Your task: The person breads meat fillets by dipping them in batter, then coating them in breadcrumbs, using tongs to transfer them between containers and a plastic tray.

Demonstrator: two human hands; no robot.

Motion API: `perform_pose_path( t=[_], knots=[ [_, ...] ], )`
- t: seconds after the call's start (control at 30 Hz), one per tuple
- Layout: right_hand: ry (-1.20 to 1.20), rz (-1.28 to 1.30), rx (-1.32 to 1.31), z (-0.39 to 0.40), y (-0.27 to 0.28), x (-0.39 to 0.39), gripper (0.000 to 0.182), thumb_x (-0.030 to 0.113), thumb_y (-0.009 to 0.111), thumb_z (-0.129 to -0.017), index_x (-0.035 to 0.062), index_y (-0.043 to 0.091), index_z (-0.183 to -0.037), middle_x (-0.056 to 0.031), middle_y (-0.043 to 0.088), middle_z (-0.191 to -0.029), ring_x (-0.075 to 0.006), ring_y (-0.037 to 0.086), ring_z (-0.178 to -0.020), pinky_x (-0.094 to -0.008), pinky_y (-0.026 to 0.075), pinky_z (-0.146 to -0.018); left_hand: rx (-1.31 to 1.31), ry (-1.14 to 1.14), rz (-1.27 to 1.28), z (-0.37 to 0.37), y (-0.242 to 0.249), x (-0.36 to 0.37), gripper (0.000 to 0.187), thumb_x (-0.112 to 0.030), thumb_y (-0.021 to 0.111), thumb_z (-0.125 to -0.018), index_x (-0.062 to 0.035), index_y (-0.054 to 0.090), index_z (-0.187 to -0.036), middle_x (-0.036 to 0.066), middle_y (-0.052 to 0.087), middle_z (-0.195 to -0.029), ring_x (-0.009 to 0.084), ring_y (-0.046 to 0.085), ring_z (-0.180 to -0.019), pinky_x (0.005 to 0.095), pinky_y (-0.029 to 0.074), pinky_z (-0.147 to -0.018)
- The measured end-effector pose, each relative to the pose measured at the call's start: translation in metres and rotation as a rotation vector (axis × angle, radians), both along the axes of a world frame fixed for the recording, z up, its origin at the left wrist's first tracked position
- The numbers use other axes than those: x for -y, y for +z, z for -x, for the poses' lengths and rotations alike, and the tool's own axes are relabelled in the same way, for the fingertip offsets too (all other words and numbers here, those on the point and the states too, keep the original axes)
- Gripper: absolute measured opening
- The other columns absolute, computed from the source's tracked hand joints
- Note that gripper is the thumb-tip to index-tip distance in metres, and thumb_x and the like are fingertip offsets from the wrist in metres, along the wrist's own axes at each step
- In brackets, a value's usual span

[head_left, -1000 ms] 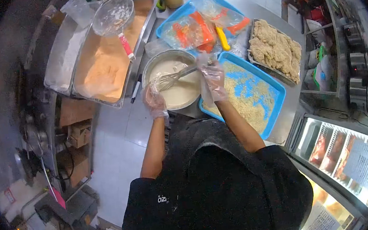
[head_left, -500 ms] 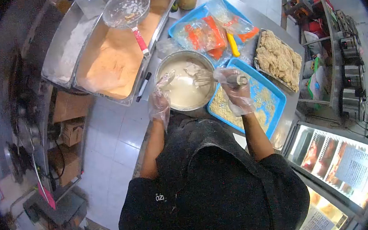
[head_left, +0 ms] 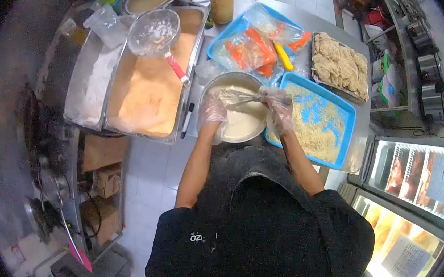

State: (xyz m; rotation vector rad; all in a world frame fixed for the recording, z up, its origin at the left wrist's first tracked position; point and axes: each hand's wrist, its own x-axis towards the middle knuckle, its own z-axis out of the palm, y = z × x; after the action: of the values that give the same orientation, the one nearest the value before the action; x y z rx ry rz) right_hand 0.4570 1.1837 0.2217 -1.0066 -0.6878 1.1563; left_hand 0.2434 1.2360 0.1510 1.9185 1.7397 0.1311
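A metal bowl (head_left: 261, 126) of pale, runny batter (head_left: 242, 123) stands in front of me. My right hand (head_left: 279, 109), in a clear plastic glove, grips the handle of a whisk (head_left: 245, 98) that lies nearly level across the bowl. At the bowl's left side, my left hand (head_left: 212, 111), gloved too, has its fingers closed around the whisk's wire end. Glove and batter partly hide those fingertips. Just right of the bowl, a blue tray (head_left: 352, 120) holds pale yellow crumbs (head_left: 312, 132).
Left are metal pans of white powder (head_left: 86, 93) and orange powder (head_left: 145, 95), with a red-handled strainer (head_left: 154, 33) above. A black marker (head_left: 187, 120) lies nearby. Behind are plastic bags (head_left: 251, 50), a yellow handle (head_left: 283, 58) and a tray of coated food (head_left: 337, 63).
The whisk has lifted and swung left across the bowl, with my right hand still on its handle. My left hand has come in from the bowl's left rim to the wires. The view has shifted.
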Motion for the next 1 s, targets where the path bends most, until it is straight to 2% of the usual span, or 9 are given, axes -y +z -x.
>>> perform_pose_path(
  t=[0.03,0.2,0.3,0.4,0.6,0.67,0.8,0.9,1.0],
  knots=[
    [0.018,-0.035,0.049,-0.002,-0.005,0.000,0.029,0.010,0.069,-0.073,0.0080,0.053,-0.098,-0.0051,0.060,-0.094,-0.0157,0.058,-0.085,-0.0296,0.047,-0.077,-0.025,-0.151,-0.469,0.008,-0.013,0.000,0.034,-0.020,0.050,-0.074,-0.0067,0.057,-0.104,0.023,0.058,-0.093,0.0365,0.056,-0.089,0.0438,0.045,-0.076],
    [0.080,0.163,0.035,-0.026,-0.063,0.009,0.024,0.012,0.061,-0.079,0.0068,0.052,-0.101,-0.0064,0.058,-0.095,-0.0164,0.055,-0.089,-0.0293,0.043,-0.083,-0.038,-0.063,-0.375,0.000,-0.011,-0.004,0.028,-0.017,0.050,-0.074,-0.0062,0.060,-0.098,0.017,0.060,-0.092,0.0314,0.057,-0.084,0.0414,0.045,-0.075],
    [0.192,0.153,-0.454,-0.059,-0.171,0.011,0.029,0.013,0.060,-0.081,0.0059,0.047,-0.106,-0.0076,0.056,-0.098,-0.0194,0.054,-0.092,-0.0327,0.042,-0.087,-0.082,-0.191,-0.502,0.008,-0.004,-0.013,0.027,-0.018,0.052,-0.075,-0.0060,0.061,-0.097,0.019,0.059,-0.085,0.0331,0.056,-0.079,0.0423,0.045,-0.070],
    [0.102,-0.004,-0.096,-0.034,-0.026,0.017,0.021,0.012,0.061,-0.081,0.0045,0.051,-0.098,-0.0078,0.056,-0.097,-0.0207,0.054,-0.097,-0.0364,0.042,-0.088,0.063,0.012,-0.196,0.002,0.037,-0.018,0.024,-0.022,0.050,-0.079,-0.0053,0.062,-0.092,0.021,0.059,-0.081,0.0357,0.057,-0.076,0.0437,0.045,-0.068],
    [0.160,-0.085,-0.147,-0.035,0.080,0.033,0.032,-0.004,0.060,-0.075,0.0032,0.048,-0.104,-0.0081,0.057,-0.099,-0.0196,0.056,-0.094,-0.0324,0.046,-0.085,0.265,0.167,-0.004,-0.007,0.066,-0.007,0.031,-0.028,0.051,-0.078,-0.0027,0.061,-0.093,0.023,0.060,-0.090,0.0405,0.057,-0.081,0.0449,0.045,-0.071],
    [0.127,-0.161,-0.046,-0.038,0.086,0.036,0.033,-0.005,0.059,-0.074,0.0032,0.048,-0.104,-0.0096,0.057,-0.099,-0.0215,0.057,-0.095,-0.0339,0.046,-0.085,0.332,0.192,0.018,0.005,0.022,-0.010,0.029,-0.025,0.055,-0.075,-0.0043,0.061,-0.095,0.021,0.062,-0.086,0.0371,0.059,-0.079,0.0417,0.046,-0.070],
    [0.161,-0.125,-0.372,-0.049,0.081,0.043,0.028,-0.006,0.056,-0.076,0.0027,0.048,-0.101,-0.0107,0.057,-0.100,-0.0216,0.056,-0.096,-0.0341,0.047,-0.085,0.536,0.156,0.081,0.002,0.089,0.011,0.027,-0.015,0.059,-0.071,-0.0039,0.061,-0.096,0.013,0.063,-0.076,0.0232,0.059,-0.072,0.0341,0.047,-0.065],
    [0.249,-0.147,-0.130,-0.056,0.058,0.041,0.048,0.031,0.069,-0.072,0.0069,0.045,-0.107,-0.0161,0.053,-0.112,-0.0309,0.050,-0.108,-0.0466,0.039,-0.091,0.675,0.163,0.139,0.011,0.078,0.015,0.029,-0.009,0.063,-0.069,-0.0015,0.060,-0.097,0.008,0.063,-0.078,0.0147,0.057,-0.071,0.0285,0.046,-0.064],
    [0.210,-0.197,-0.040,-0.051,0.094,0.047,0.048,0.033,0.070,-0.070,0.0067,0.048,-0.103,-0.0151,0.054,-0.111,-0.0303,0.050,-0.108,-0.0461,0.040,-0.090,0.727,0.154,0.287,0.031,0.066,0.007,0.033,-0.005,0.066,-0.070,-0.0005,0.058,-0.102,0.006,0.063,-0.087,0.0116,0.057,-0.073,0.0248,0.046,-0.067]
  ],
)
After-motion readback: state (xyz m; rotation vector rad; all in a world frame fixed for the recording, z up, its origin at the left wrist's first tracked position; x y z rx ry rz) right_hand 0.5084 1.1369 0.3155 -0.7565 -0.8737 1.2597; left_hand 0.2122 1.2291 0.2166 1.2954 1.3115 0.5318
